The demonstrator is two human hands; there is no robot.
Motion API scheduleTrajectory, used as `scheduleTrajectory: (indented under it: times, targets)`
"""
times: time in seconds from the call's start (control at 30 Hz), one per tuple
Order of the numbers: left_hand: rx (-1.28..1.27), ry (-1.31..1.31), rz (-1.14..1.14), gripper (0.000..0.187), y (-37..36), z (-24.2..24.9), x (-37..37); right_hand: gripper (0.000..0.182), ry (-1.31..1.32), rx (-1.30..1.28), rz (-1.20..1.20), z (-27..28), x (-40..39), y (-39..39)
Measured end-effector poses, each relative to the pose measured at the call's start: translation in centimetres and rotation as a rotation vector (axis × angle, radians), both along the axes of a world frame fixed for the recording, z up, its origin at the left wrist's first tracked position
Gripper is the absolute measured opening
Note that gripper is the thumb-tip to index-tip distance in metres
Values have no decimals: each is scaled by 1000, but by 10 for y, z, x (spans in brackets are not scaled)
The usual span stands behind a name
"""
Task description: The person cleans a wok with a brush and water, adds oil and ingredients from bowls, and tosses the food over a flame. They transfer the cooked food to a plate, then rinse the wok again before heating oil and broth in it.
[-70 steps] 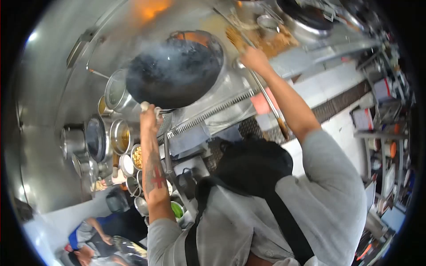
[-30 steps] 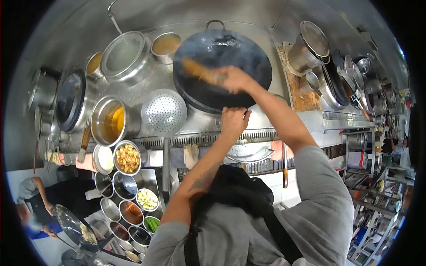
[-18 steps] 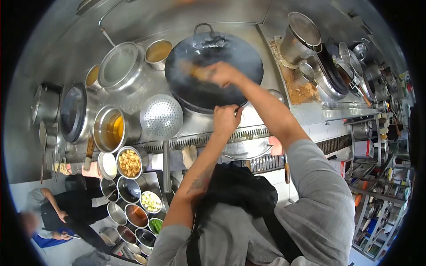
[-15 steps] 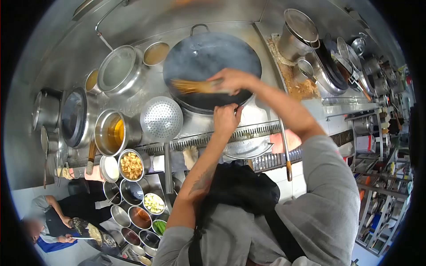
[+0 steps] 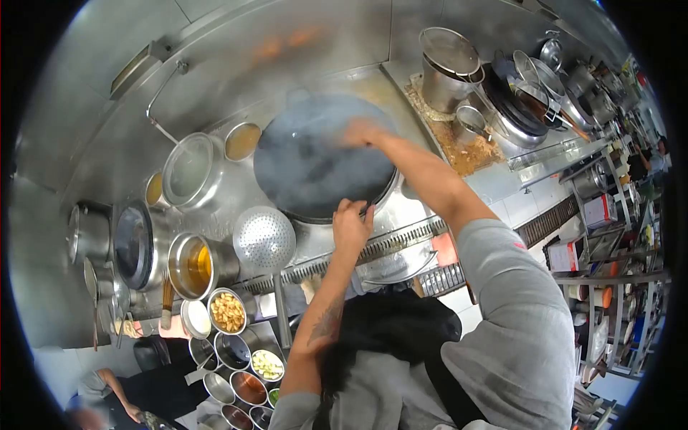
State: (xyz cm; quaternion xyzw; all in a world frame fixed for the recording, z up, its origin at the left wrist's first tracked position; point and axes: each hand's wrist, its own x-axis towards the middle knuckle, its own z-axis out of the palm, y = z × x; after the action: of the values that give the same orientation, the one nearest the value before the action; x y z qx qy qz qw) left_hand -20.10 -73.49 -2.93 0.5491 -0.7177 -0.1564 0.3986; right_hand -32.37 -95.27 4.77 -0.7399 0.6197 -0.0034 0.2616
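Steam rises from a large dark wok [image 5: 322,175] on the steel range. My left hand [image 5: 351,223] is closed around the wok's near handle at the rim. Over the wok's far right part, my right hand [image 5: 364,134] is smeared by motion and half veiled by steam. It gripped a bamboo wok brush a moment before; the brush itself is now lost in blur and steam. A perforated skimmer [image 5: 264,238] lies just left of the wok, its handle pointing toward me.
On the left stand a lidded pot [image 5: 190,172], an oil pot [image 5: 192,269] and a bowl of fried cubes [image 5: 228,312]. Several ingredient tins sit below. A strainer-topped pot [image 5: 450,72] is at right. At lower left another person's arm [image 5: 118,394] shows.
My view has tilted, so the range sits lower. My right hand has swept to the wok's far side with the brush, which has faded from sight. Steam is thicker; my left hand keeps its grip.
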Motion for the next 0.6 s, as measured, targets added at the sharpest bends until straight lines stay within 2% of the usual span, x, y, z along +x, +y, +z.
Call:
scheduleTrajectory:
  times: [0.03, 0.07, 0.13, 0.2, 0.23, 0.3, 0.33, 0.4, 0.43, 0.5, 0.57, 0.6]
  targets:
    - [-8, -3, -4, 26, 2, 1, 1, 40, 87, -274, -115, -2, -9, -14]
    - [17, -18, 20, 26, 1, 2, 1, 40, 86, -286, -120, -8, -7, -22]
    - [52, -32, 45, 26, 2, 0, -1, 39, -284, -347, -539, -39, 4, -26]
    - [23, 15, 42, 30, -1, -2, 0, 41, -62, -324, -8, -100, 18, -10]
    - [27, 16, 45, 30, -6, -1, -1, 41, -61, -320, -5, -94, 13, 6]
    - [-53, -61, -19, 34, 6, -4, 1, 46, -445, -37, 571, -59, -7, 66]
    - [-39, -71, -21, 34, 11, -2, -2, 43, -102, 131, 453, 4, -29, 82]
    - [7, -150, 9, 38, 16, 12, -10, 36, 130, -158, 35, 14, -94, 57]
    - [-35, -235, 55, 39, 20, 18, -14, 36, 223, -367, -57, 17, -115, 44]
    - [-80, -259, 81, 38, 16, 25, -20, 42, 101, -419, -283, 35, -137, 51]
    - [-86, -286, 105, 38, 30, 19, -20, 47, -168, -546, -350, 54, -156, 120]
    - [-86, -272, 108, 37, 25, 20, -24, 46, -202, -579, -353, 33, -172, 146]
